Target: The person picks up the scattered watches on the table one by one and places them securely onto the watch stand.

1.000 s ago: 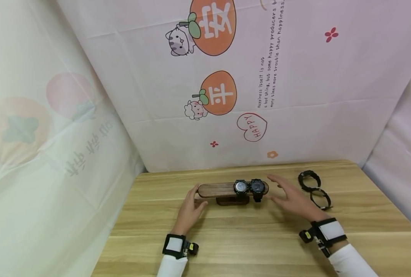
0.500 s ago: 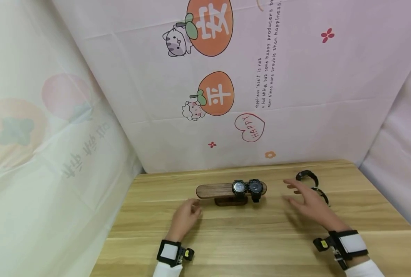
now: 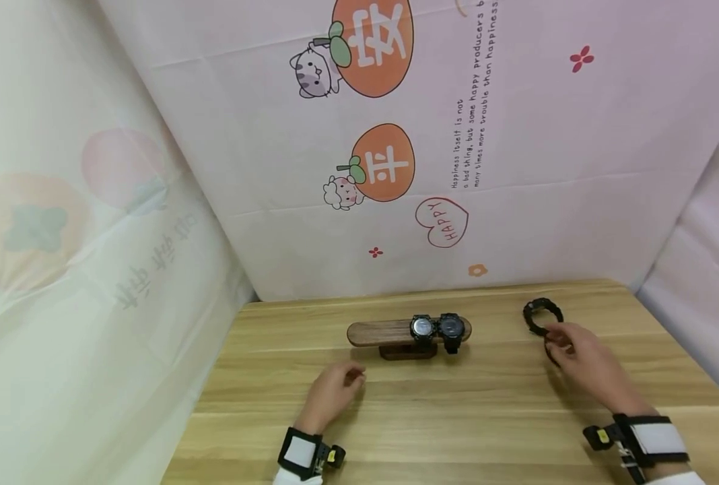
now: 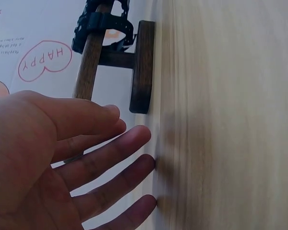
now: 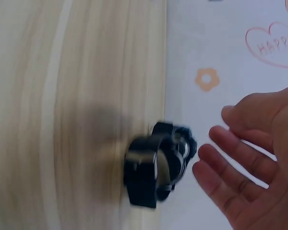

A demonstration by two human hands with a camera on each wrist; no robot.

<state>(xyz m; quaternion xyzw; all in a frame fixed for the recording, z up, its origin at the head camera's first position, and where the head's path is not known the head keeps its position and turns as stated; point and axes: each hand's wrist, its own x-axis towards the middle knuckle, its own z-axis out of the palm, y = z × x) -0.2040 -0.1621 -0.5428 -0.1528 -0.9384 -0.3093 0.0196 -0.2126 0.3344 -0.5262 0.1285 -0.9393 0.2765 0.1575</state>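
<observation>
Two black watches, one with a bright face (image 3: 422, 327) and one with a dark face (image 3: 452, 327), are strapped side by side on the right part of a brown wooden watch stand (image 3: 378, 333). My left hand (image 3: 330, 394) hovers in front of the stand's left end, fingers loosely bent and holding nothing. On the right, my right hand (image 3: 590, 367) reaches over a loose black watch (image 3: 550, 353), largely hidden by it in the head view. The right wrist view shows a gap between the fingers and that watch's buckled strap (image 5: 141, 177). Behind it lies another black watch (image 3: 528, 315).
The wood-grain table (image 3: 432, 417) ends at a printed white cloth backdrop (image 3: 287, 222). More white cloth (image 3: 93, 323) hangs along the left side. Each wrist wears a strapped camera, such as the right one (image 3: 598, 436).
My right hand has left the stand's right end and moved right to the loose watches. The left hand has drawn back from the stand's left end toward me.
</observation>
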